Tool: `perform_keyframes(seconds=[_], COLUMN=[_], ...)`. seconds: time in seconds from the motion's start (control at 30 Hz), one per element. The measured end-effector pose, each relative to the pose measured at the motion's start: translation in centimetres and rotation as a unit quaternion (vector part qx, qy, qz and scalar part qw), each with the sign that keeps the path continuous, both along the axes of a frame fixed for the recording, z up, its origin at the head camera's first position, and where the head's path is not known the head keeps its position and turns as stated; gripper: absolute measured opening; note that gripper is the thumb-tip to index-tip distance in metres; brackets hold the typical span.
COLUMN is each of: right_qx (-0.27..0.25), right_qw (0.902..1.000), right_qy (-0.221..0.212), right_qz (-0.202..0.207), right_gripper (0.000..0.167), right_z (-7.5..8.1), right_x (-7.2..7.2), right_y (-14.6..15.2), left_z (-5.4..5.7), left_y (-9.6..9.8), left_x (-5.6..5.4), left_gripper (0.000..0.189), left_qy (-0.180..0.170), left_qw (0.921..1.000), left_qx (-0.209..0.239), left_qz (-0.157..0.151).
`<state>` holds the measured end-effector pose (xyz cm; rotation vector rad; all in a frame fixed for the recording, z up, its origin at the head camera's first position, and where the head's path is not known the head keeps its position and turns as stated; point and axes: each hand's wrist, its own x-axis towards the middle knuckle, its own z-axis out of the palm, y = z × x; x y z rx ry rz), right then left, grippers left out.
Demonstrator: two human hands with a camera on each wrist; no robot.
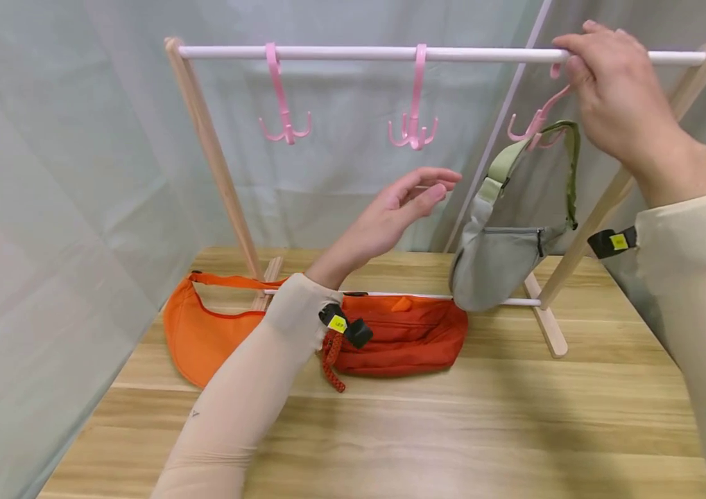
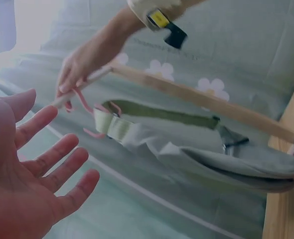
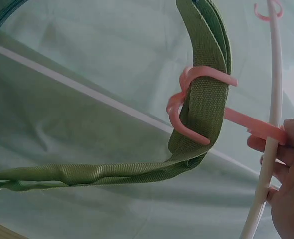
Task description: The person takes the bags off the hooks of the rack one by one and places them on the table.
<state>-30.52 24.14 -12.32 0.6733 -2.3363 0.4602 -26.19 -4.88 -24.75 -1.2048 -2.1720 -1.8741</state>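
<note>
At the rack's top right, my right hand [image 1: 624, 90] grips the pink hook [image 3: 244, 120] where it loops over the white rod [image 1: 353, 53], fingers curled about the rod as well. From that hook's prongs a grey bag [image 1: 505, 267] hangs by its green strap [image 3: 207, 107]; its body dangles low, near the bottom bar. My left hand [image 1: 390, 215] hovers in front of the rack, left of the grey bag. Its fingers are spread and touch nothing, as the left wrist view shows.
Two more pink hooks [image 1: 284, 125] [image 1: 414, 128] hang bare on the rod. An orange bag [image 1: 203, 329] and a red bag [image 1: 403, 339] lie on the wooden table [image 1: 440, 430] at the rack's foot. Wooden posts [image 1: 212, 149] stand at each side, with a curtain [image 1: 59, 208] behind.
</note>
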Motion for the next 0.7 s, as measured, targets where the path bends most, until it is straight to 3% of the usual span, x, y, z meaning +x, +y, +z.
perform_keyframes(seconds=[0.1,0.37,0.57,0.7], right_qx=[0.006,0.01,0.008,0.002], right_qw=[0.9999,0.9991,0.9993,0.9989], right_qy=[-0.016,-0.038,-0.03,-0.037], right_qz=[0.0,-0.015,-0.02,-0.028], right_gripper=[0.04,0.041,0.04,0.04], right_z=[0.3,0.4,0.3,0.2], right_x=[-0.1,-0.3,-0.7,-0.6], right_y=[-0.3,-0.7,-0.8,-0.8], left_z=[0.0,0.0,0.0,0.1], left_y=[0.7,3.6,6.3,7.8], left_x=[-0.9,-2.7,-3.4,-3.7], left_gripper=[0.037,0.047,0.06,0.066], left_qy=[-0.011,0.007,-0.048,-0.07], left_qw=[0.9998,0.9978,0.9955,0.9944], left_qx=[-0.014,-0.043,-0.049,-0.055], left_qz=[0.012,0.049,0.066,0.056])
